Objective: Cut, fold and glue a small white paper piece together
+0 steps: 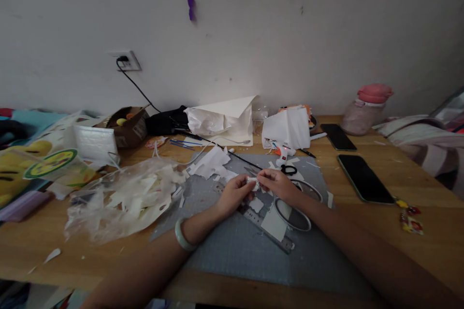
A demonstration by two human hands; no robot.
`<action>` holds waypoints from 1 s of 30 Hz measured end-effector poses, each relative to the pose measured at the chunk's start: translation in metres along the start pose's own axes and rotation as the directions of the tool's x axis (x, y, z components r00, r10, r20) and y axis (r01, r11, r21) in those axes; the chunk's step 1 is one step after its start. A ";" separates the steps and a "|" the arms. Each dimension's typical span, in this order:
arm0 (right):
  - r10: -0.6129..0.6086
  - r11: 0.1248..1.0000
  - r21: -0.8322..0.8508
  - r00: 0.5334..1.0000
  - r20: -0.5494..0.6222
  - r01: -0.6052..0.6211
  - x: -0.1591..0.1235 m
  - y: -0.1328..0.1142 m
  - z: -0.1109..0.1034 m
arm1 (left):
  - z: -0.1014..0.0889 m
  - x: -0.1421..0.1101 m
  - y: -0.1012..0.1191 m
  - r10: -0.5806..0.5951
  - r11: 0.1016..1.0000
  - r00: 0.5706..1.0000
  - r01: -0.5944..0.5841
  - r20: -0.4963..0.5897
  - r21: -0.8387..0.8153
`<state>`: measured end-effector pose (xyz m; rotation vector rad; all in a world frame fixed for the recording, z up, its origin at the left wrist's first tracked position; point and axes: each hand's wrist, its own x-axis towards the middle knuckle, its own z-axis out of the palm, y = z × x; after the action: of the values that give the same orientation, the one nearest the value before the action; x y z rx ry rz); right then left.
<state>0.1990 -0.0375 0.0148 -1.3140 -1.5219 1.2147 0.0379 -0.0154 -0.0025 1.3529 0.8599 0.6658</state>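
My left hand (235,194), with a pale bangle (183,235) on its wrist, pinches a small white paper-like piece (253,183). The fingertips of my right hand (278,184) close on the other side of the same piece. Both hands hover over a grey cutting mat (224,246). Below them a steel ruler (268,232) lies slantwise, with a white cutout (256,204) beside it and a pale card (276,222) partly over it. Scissors with black handles (289,170) lie just beyond my right hand. A looped white cable (308,226) rests under my right forearm.
A clear plastic bag of paper scraps (137,198) spreads out on the left. A glue gun (283,153) lies at the mat's far edge. Two phones (364,178) and a pink-lidded bottle (366,111) stand right. A black cord (139,88) runs from the wall socket.
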 end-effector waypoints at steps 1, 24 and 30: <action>-0.001 1.000 -0.003 1.000 -0.001 0.001 0.000 0.000 0.000 | 0.000 0.000 0.000 0.001 1.000 1.000 -0.001 -0.004 0.000; 0.003 0.998 0.064 1.000 0.023 -0.004 0.000 0.004 0.000 | -0.002 0.001 -0.007 -0.004 0.999 1.000 0.003 0.025 0.049; 0.012 0.998 0.056 0.999 0.030 -0.013 0.001 0.007 0.001 | 0.000 0.000 -0.005 0.007 0.999 1.000 -0.008 0.021 0.054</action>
<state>0.1998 -0.0364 0.0073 -1.2759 -1.4917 1.2810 0.0375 -0.0156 -0.0076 1.4096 0.8617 0.6370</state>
